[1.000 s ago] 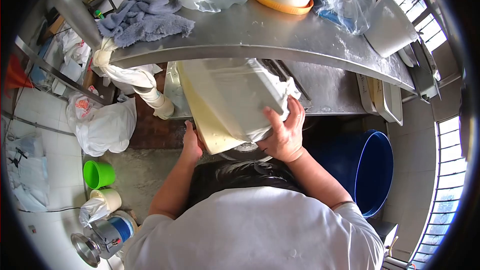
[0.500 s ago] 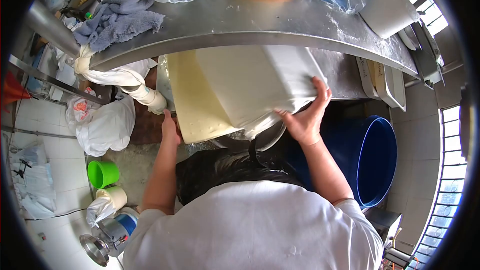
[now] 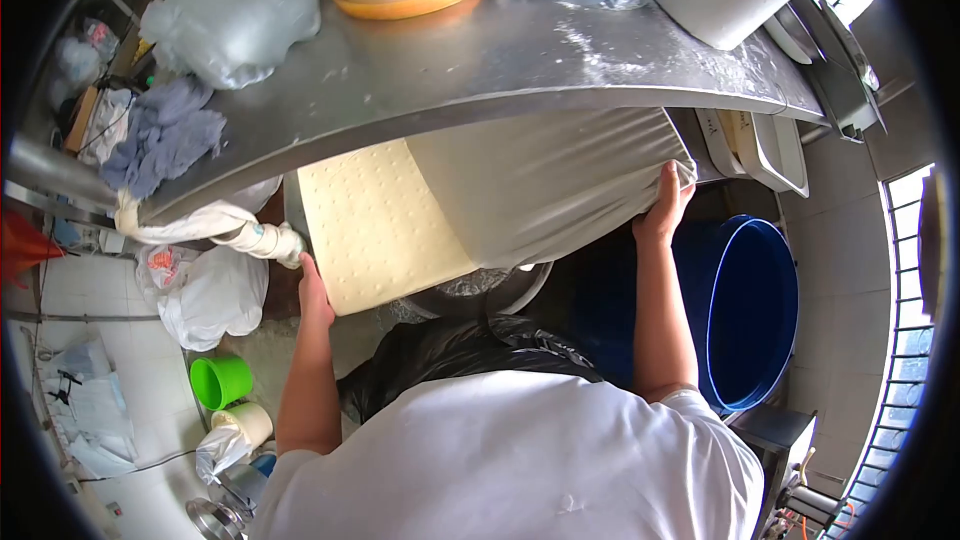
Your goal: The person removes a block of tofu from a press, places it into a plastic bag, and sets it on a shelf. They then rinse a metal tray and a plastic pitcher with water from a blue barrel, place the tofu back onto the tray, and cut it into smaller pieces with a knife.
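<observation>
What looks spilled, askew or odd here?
White residue streaks the steel shelf, perhaps spilled powder. Below, the off-white cloth is wrinkled and covers only the right part of the pale yellow slab, but the right hand holds its corner, so that may be deliberate.

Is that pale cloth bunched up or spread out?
Spread out, though creased: the cloth reaches from the yellow dimpled slab to the right hand.

The person's arms reach forward, spread wide apart, both elbows bent slightly. The left hand (image 3: 316, 292) is low, its thumb pointing up and away from the body. The right hand (image 3: 664, 204) is farther forward, its fingers curled in a grip, the wrist nearly straight.
</observation>
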A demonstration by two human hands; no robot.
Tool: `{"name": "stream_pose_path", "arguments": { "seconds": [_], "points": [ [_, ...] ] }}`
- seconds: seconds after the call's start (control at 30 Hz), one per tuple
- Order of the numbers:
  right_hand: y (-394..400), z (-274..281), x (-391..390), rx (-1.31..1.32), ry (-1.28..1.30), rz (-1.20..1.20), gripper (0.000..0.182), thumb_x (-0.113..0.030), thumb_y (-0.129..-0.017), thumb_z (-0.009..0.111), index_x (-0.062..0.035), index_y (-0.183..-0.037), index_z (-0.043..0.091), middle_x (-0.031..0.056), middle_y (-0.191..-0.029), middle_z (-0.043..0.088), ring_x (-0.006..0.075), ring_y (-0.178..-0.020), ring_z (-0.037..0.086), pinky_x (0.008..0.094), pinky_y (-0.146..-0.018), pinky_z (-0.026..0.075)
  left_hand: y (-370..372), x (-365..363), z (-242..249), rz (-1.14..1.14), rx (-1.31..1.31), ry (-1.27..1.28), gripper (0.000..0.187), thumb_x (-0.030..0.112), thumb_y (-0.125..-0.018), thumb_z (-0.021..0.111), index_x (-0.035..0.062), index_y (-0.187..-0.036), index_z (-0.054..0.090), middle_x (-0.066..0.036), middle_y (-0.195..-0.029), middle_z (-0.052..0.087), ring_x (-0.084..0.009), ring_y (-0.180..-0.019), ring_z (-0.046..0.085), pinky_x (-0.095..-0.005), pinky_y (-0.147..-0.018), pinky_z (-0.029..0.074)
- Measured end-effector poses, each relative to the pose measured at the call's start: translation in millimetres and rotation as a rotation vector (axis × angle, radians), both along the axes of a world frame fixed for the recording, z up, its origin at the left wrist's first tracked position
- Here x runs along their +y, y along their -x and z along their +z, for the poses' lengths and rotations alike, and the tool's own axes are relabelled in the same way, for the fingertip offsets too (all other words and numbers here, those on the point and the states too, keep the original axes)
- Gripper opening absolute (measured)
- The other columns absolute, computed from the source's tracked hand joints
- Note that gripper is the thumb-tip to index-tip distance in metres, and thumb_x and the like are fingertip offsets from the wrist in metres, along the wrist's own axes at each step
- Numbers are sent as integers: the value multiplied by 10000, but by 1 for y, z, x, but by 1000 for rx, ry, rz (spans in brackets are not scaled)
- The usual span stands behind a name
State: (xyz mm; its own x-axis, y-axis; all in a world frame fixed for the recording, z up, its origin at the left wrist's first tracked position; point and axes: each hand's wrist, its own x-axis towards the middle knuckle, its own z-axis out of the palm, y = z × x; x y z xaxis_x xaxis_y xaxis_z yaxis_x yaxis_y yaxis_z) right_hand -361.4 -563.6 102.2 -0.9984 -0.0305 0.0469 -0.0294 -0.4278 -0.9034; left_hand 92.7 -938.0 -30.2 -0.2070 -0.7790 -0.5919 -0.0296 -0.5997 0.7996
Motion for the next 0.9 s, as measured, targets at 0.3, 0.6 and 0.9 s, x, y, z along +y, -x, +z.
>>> {"name": "stream_pose_path", "arguments": {
  "seconds": [0.3,0.6,0.9],
  "points": [
    [76,-68,63,-107,217,5,455,-339,-972,668,-79,-1338,589,91,-1201,670,244,-1091,660,419,-951,550,118,87,56,-479,-711,1376,726,361,-989,683,-24,-1531,393,-360,-1505,422,-527,-1443,361,-574,-1190,345],
    [124,-86,122,-166,297,-2,466,-354,-970,676,-87,-1341,590,101,-1214,676,269,-1110,668,442,-995,539,371,134,52,-1038,-597,1148,871,559,-1015,592,-28,-1590,303,-340,-1636,259,-503,-1535,207,-558,-1269,183],
    [127,-90,175,-368,182,18,586,-347,-947,715,-137,-1434,466,116,-1300,589,296,-1204,592,502,-1038,500,417,170,28,-1049,-142,616,878,653,-1057,435,27,-1641,239,-197,-1711,203,-347,-1585,177,-452,-1283,168]
  ]
}}
